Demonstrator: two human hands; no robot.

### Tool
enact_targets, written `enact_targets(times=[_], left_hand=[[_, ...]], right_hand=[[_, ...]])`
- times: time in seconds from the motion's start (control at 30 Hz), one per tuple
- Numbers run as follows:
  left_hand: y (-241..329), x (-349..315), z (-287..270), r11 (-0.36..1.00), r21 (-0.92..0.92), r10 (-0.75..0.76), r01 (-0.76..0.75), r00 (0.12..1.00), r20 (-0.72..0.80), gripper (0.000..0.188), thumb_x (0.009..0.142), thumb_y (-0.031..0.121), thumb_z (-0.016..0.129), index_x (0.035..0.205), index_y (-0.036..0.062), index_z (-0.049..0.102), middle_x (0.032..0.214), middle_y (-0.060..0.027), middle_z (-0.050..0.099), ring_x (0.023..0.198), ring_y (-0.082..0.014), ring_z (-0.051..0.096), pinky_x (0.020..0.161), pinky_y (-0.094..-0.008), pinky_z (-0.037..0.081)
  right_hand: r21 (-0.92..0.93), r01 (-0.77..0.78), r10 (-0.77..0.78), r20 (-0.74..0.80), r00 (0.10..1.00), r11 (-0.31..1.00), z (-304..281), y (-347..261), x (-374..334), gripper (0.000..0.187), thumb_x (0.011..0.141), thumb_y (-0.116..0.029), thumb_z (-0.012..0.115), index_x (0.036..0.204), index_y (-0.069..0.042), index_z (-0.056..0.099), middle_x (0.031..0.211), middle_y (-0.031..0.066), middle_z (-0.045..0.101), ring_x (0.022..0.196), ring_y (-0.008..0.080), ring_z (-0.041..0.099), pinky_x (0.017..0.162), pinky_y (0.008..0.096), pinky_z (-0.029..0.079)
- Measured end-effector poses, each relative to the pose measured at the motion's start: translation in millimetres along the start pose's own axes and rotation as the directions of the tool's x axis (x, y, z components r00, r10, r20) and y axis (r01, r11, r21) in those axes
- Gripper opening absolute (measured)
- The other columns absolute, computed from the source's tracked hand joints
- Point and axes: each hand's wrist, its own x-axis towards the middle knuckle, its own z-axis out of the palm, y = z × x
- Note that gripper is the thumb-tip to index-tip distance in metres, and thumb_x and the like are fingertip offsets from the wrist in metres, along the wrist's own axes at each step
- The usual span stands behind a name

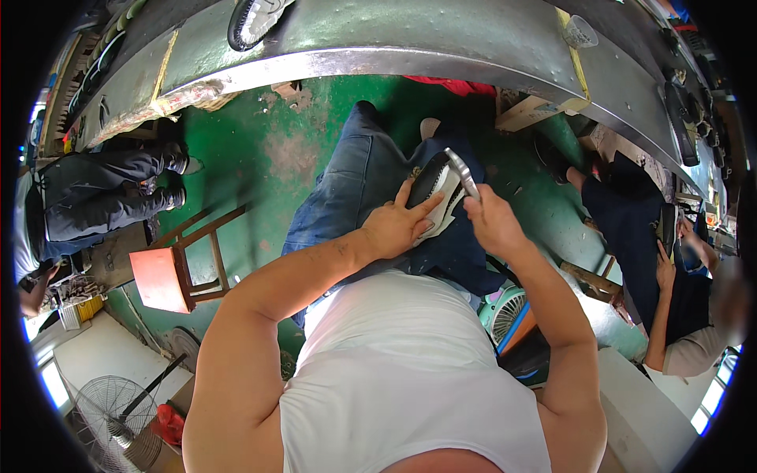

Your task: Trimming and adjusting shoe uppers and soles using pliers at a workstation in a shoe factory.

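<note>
A shoe with a black sole [427, 183] and a pale upper [446, 203] lies across my lap on blue jeans. My left hand [397, 227] holds it down, with the index and middle fingers stretched over its side and the others curled at the near end. In my right hand [495, 223] is a metal hammer [464, 170], closed in the fingers. Its head is above the shoe's far right edge; whether it touches the shoe I cannot tell. My right fingers hide the lower part of the handle.
Ahead runs a long metal bench [378, 61] with another shoe [256, 22] and a small cup [580, 33] on it. A red-topped stool [162, 277] stands left, a green fan [505, 315] by my right hip. People sit on both sides; the right one handles a dark shoe [669, 227].
</note>
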Motion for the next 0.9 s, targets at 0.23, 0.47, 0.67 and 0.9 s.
enact_targets(times=[0.23, 0.47, 0.67, 0.9], left_hand=[[-1, -11, -10, 1.0, -0.021, -0.002, 0.006, 0.985, 0.174, 0.062, 0.101, 0.036, 0.05, 0.157, 0.0248, 0.027, 0.155, -0.036, 0.02, 0.118, -0.0494, 0.058, 0.102, -0.0453, 0.049], [-28, -19, 28, 0.855, -0.514, -0.153, 0.07, 0.981, -0.12, 0.081, 0.093, 0.025, 0.065, 0.154, -0.0037, 0.02, 0.156, -0.0308, 0.027, 0.146, -0.0392, 0.029, 0.121, -0.0373, 0.023], [-23, -23, -3, 0.878, -0.47, -0.086, 0.089, 0.996, 0.027, 0.098, 0.081, 0.026, 0.075, 0.157, 0.0068, 0.016, 0.138, -0.0353, 0.047, 0.13, -0.043, 0.048, 0.11, -0.0399, 0.039], [8, -32, -115, 0.969, -0.209, 0.057, -0.129, 0.946, -0.318, 0.08, 0.073, 0.01, 0.079, 0.143, 0.005, 0.041, 0.12, -0.0235, 0.066, 0.1, -0.039, 0.068, 0.09, -0.0402, 0.053]], right_hand=[[-0.187, 0.017, 0.006, 0.122, 0.992, 0.982, 11, 14, 0, 0.04, 0.102, -0.038, 0.048, 0.099, 0.002, 0.054, 0.089, 0.0278, 0.065, 0.085, 0.0471, 0.064, 0.076, 0.0532, 0.05], [-0.186, -0.014, 0.067, 0.281, 0.957, 0.982, 22, -7, -19, 0.045, 0.102, -0.04, 0.046, 0.102, 0.004, 0.056, 0.09, 0.0278, 0.067, 0.085, 0.0461, 0.065, 0.077, 0.0533, 0.05], [-0.077, -0.192, 0.206, 0.311, 0.928, 0.978, 9, 9, -44, 0.035, 0.098, -0.029, 0.056, 0.114, 0.002, 0.058, 0.089, 0.0211, 0.068, 0.085, 0.0366, 0.068, 0.077, 0.0425, 0.053], [0.621, -0.217, 0.288, -0.015, 0.958, 0.753, 48, 60, -96, 0.029, 0.098, -0.012, 0.056, 0.124, 0.001, 0.052, 0.102, 0.0046, 0.065, 0.088, 0.0134, 0.062, 0.075, 0.0289, 0.05]])
